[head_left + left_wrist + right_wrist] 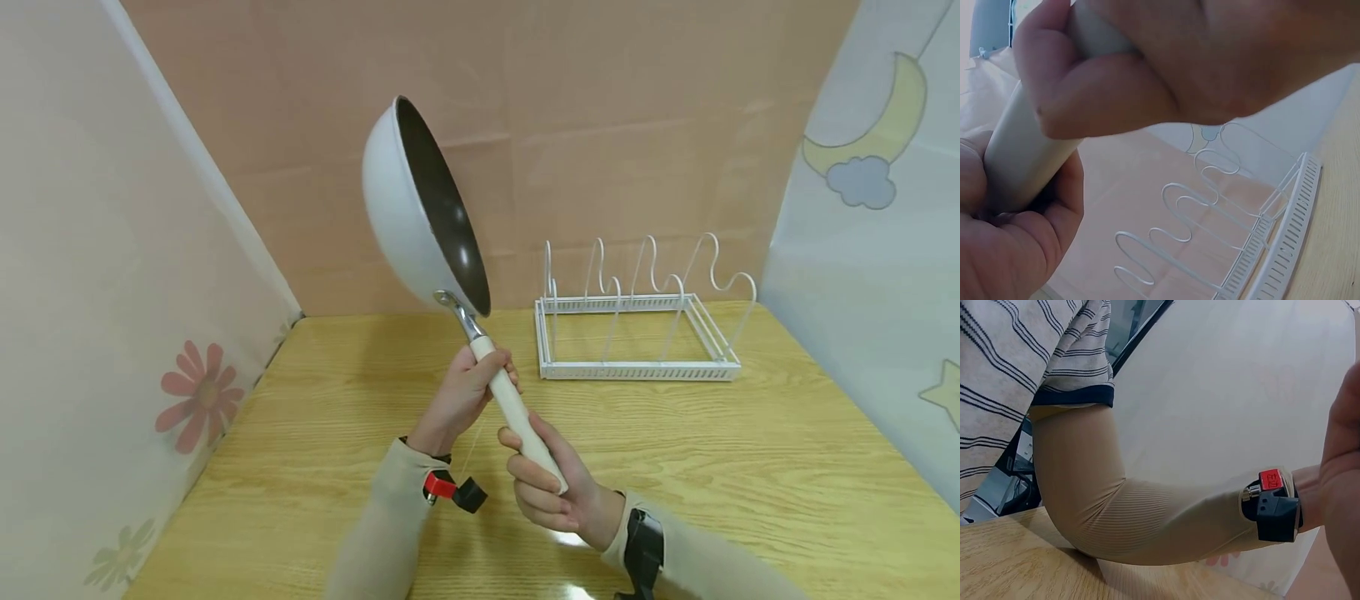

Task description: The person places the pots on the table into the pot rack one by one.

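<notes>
A deep wok-style frying pan [397,200], white outside and dark inside, is held up above the table, tilted with its bowl at the upper left and its open side facing right. Its cream handle [513,408] slants down to the right. My left hand [468,387] grips the handle near the metal neck, thumb across the top. Lower down, my right hand [547,479] wraps its fingers round the handle's end. In the left wrist view both hands are curled round the handle [1029,150]. The right wrist view shows mostly the left forearm; the pan is out of its sight.
A white wire rack [637,371] with wavy upright dividers stands on the wooden table [337,467] at the back right. Behind it rises a pinkish-brown backdrop [600,125]. Pale decorated panels bound the left [150,250] and right [862,275] sides.
</notes>
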{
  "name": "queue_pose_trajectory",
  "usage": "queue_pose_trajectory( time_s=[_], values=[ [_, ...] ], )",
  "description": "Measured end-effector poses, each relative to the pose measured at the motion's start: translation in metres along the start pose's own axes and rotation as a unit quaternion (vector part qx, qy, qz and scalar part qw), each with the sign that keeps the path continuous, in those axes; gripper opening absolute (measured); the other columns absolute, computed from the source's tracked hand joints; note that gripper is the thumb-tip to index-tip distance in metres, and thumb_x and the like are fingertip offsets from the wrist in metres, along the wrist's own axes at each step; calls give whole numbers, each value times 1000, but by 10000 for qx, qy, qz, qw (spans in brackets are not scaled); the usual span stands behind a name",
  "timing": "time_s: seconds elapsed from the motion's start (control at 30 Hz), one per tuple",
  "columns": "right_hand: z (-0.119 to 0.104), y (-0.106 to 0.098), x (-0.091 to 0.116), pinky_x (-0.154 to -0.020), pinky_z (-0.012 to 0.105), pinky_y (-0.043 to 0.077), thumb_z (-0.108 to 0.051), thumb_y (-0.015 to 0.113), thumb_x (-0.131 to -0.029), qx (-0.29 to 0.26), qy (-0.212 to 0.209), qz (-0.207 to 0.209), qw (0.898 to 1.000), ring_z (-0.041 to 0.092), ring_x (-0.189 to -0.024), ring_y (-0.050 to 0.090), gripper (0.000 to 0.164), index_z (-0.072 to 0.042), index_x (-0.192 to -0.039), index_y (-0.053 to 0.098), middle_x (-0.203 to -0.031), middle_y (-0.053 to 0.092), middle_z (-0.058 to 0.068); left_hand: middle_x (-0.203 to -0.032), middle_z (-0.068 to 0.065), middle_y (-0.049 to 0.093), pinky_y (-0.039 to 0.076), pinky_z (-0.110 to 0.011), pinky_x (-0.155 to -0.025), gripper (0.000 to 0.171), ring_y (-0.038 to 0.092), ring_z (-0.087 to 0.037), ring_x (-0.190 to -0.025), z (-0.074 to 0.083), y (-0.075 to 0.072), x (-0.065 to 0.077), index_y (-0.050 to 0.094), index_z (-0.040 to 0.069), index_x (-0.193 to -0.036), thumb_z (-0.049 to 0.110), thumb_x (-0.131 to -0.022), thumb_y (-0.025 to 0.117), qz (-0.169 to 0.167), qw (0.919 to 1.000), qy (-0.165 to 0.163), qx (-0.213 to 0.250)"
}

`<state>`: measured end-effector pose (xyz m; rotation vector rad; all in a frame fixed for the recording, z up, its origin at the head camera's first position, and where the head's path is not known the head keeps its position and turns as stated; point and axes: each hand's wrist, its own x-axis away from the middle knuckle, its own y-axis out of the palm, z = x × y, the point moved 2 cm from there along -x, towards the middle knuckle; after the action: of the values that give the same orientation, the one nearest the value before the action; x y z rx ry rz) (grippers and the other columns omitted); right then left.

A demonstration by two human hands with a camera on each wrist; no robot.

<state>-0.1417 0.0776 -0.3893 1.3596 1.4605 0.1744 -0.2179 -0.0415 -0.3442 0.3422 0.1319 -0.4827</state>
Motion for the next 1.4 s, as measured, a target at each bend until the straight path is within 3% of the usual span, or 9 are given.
queue_pose_trajectory(
  time_s=[0.3, 0.67, 0.9, 1.4],
  values=[
    [-1, -1, 1, -24, 24, 26, -50, 26, -107, 36, 35, -590, 9982, 12, -29, 28, 36, -16, -106, 37, -58, 34, -1, -80, -5, 56, 53, -24, -67, 5, 60, -12, -69, 2, 14, -2, 42, 3, -102, 6, -102, 46, 20, 9992, -10, -398],
    [-4, 5, 2, -22, 28, 29, -50, 27, -107, 101, 61, -1072, 9942, 16, -24, 26, 37, -15, -101, 35, -51, 31, 2, -83, -5, 52, 53, -26, -68, 18, 60, -11, -70, 2, 29, -7, 35, 0, -110, 8, -100, 48, -231, 9971, 162, -700],
    [-7, 8, 5, -22, 28, 30, -48, 28, -107, 122, -46, -1140, 9934, 16, -24, 26, 36, -14, -104, 38, -51, 31, 2, -81, -6, 54, 53, -28, -66, 16, 62, -14, -68, 1, 36, -14, 36, 6, -108, 9, -100, 50, -445, 9954, 185, -825],
    [-13, 12, 16, -21, 29, 29, -47, 29, -107, 311, -248, -1073, 9934, 16, -23, 26, 37, -11, -103, 38, -47, 30, 3, -75, -3, 58, 51, -26, -65, 15, 63, -13, -67, 1, 51, -25, 37, 6, -108, 6, -100, 50, -809, 9901, 298, -1108]
  ],
)
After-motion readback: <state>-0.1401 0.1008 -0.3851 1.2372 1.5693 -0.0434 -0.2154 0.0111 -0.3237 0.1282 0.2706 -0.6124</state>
